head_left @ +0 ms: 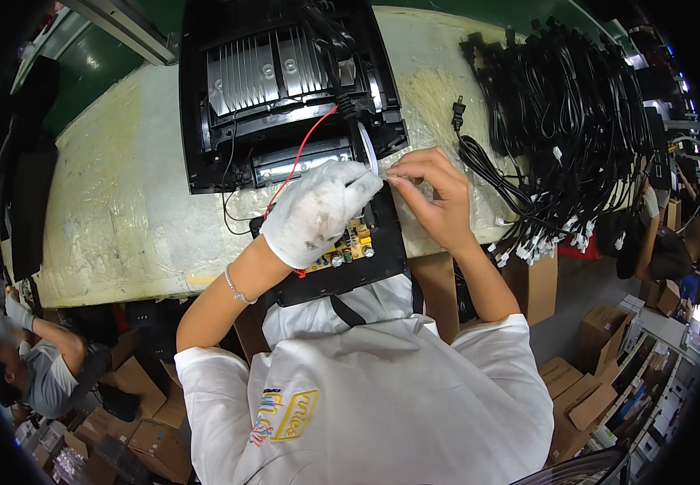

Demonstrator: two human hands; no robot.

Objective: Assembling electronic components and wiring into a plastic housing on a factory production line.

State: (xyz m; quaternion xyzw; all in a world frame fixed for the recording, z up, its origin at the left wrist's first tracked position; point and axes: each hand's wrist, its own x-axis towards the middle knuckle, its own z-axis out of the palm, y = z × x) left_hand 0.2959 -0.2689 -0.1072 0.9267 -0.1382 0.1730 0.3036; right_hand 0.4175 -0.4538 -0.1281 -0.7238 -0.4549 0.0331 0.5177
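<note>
A white glove covers my left hand (313, 208), its thumb and forefinger closed on the end of a white cable (367, 147). My bare right hand (439, 192) meets it from the right, fingertips pinched on the thin tip at that cable's end. Just beyond lies a black plastic housing (195, 121) with a ribbed metal heat sink (241, 81). A red wire (301, 151) runs from the housing down behind my left hand. Under my hands, a yellow circuit board (358, 242) sits on a black panel (350, 281); the glove hides part of the board.
A heap of black power cords (556, 113) with white connectors covers the right of the film-covered table (124, 194). One plug (457, 115) lies nearer me. Cardboard boxes (156, 444) stand on the floor. Another person (47, 368) is at lower left, one more at far right.
</note>
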